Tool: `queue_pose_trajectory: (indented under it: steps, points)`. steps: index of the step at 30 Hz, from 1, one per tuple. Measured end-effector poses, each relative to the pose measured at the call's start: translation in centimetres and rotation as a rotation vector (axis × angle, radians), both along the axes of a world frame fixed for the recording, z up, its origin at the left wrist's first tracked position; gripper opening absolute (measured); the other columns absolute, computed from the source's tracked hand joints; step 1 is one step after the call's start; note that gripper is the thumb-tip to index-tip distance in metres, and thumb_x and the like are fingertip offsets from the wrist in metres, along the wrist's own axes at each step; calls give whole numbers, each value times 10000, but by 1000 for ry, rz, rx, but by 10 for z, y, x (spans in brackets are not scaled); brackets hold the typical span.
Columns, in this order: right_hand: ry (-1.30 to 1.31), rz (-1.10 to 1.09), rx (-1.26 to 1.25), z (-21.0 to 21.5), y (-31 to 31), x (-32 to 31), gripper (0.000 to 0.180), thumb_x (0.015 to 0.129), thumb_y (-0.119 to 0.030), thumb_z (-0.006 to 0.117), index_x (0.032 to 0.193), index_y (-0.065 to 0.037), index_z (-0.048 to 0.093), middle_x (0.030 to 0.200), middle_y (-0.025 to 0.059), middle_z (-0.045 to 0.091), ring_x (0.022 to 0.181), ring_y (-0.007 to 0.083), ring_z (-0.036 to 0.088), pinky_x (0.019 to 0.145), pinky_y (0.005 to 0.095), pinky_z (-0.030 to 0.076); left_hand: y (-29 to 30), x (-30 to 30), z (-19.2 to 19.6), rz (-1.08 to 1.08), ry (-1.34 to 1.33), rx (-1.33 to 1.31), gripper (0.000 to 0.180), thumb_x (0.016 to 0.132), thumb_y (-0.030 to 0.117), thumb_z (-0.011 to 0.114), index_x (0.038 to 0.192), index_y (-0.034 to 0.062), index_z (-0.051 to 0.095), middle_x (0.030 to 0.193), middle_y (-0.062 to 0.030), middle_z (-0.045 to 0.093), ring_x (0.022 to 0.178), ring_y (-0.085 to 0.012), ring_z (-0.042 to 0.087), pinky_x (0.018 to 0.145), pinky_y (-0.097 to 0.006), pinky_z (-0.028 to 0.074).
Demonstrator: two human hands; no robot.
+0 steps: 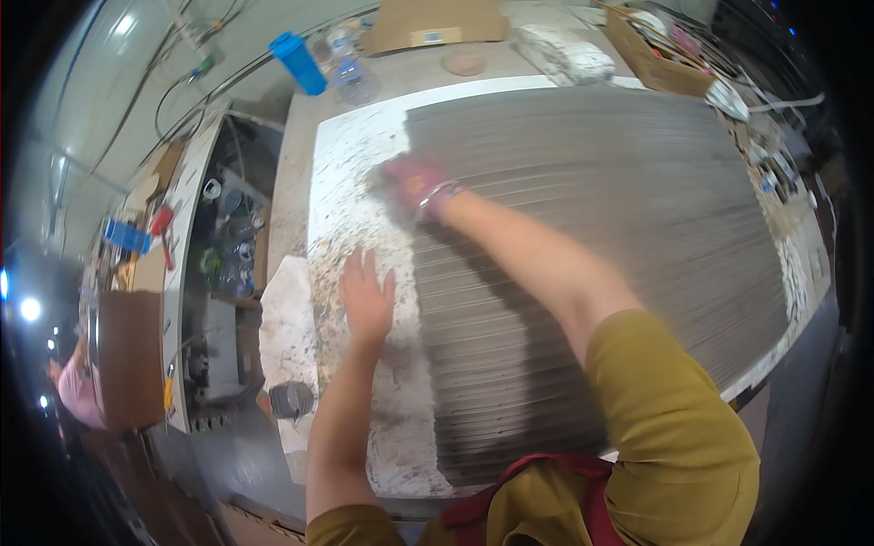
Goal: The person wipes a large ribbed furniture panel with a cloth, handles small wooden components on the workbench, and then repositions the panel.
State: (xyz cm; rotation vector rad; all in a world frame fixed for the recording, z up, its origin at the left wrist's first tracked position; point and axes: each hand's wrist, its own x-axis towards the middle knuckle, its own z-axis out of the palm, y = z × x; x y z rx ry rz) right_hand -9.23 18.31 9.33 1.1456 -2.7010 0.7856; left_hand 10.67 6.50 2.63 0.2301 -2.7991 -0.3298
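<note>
A large grey-brown panel (510,337) with ridges running across it lies on a white board (355,146) smeared with dark specks. My bare left hand (366,296) rests on the speckled board, left of the panel's edge, with its fingers spread. My right hand (417,185), in a pinkish-red glove, reaches across the panel to its upper left edge. Motion smears that hand, and a dark blur shows by its fingertips. Whether it holds anything cannot be made out.
At the far side stand a blue bottle (299,64), a clear plastic bottle (355,82), a cardboard box (437,23) and a whitish wrapped block (566,55). A box of tools (655,55) sits far right. A grey block (291,400) lies left. Beyond is a person in pink (80,391).
</note>
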Motion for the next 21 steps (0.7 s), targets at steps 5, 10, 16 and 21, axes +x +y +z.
queue_pose_trajectory:
  steps: [5, 10, 16, 21]
  points:
    - [17, -95, -205, 22, 126, 24, 305, 915, -335, 435, 1039, -115, 606, 986, 182, 641, 893, 397, 610, 795, 462, 488, -9, 14, -5, 70, -28, -24, 503, 930, 314, 510, 1356, 64, 414, 1443, -157, 341, 1335, -353, 299, 1099, -503, 213]
    - [-159, -742, -299, -24, 293, -5, 312, 855, -279, 521, 1106, -114, 606, 1031, 161, 654, 928, 364, 618, 805, 467, 490, 9, 3, 0, -33, 24, -75, 487, 929, 295, 517, 1339, 51, 423, 1437, -166, 341, 1324, -366, 306, 1091, -506, 232]
    - [58, -195, 40, -25, 91, 50, 276, 896, -196, 434, 994, -23, 625, 957, 217, 654, 942, 389, 620, 891, 515, 441, 4, 3, -1, -23, 29, -29, 480, 920, 270, 525, 1329, 38, 432, 1424, -173, 360, 1318, -340, 326, 1083, -498, 240]
    - [-284, -33, -236, 12, 54, 75, 285, 913, -258, 424, 1002, -73, 622, 977, 214, 646, 955, 363, 624, 853, 463, 479, -11, 7, -8, -9, 67, -44, 491, 904, 254, 550, 1323, 22, 440, 1404, -170, 393, 1297, -337, 355, 1064, -477, 264]
